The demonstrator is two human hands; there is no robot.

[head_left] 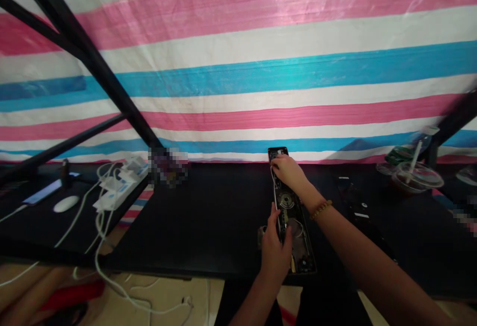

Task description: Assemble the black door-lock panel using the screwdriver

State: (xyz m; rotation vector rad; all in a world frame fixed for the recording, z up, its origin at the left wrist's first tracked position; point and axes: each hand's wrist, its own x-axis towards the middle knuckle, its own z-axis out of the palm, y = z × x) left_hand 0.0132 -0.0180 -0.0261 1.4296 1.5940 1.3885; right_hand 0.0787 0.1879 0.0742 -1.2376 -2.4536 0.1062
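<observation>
A long, narrow black device casing [288, 187] lies opened on the dark table, its inner parts showing. Inside it I see a round metallic part [286, 200] and a loop of pale wire [298, 227]. At the casing's far end, my right hand [289, 171] is closed in a pinch on a thin white wire [274, 187] that runs along the left edge. Nearer to me, my left hand [275, 249] grips the casing's left side, thumb over the inside. A small yellowish part [293, 265] shows beside the thumb.
Left of me, a white power strip [117, 189] trails several cables near a white mouse [66, 203] and a phone [42, 192]. Dark flat parts [359, 211] lie right of the casing. A plastic cup with a straw [417, 177] stands farther right. Striped sheeting [261, 82] hangs behind.
</observation>
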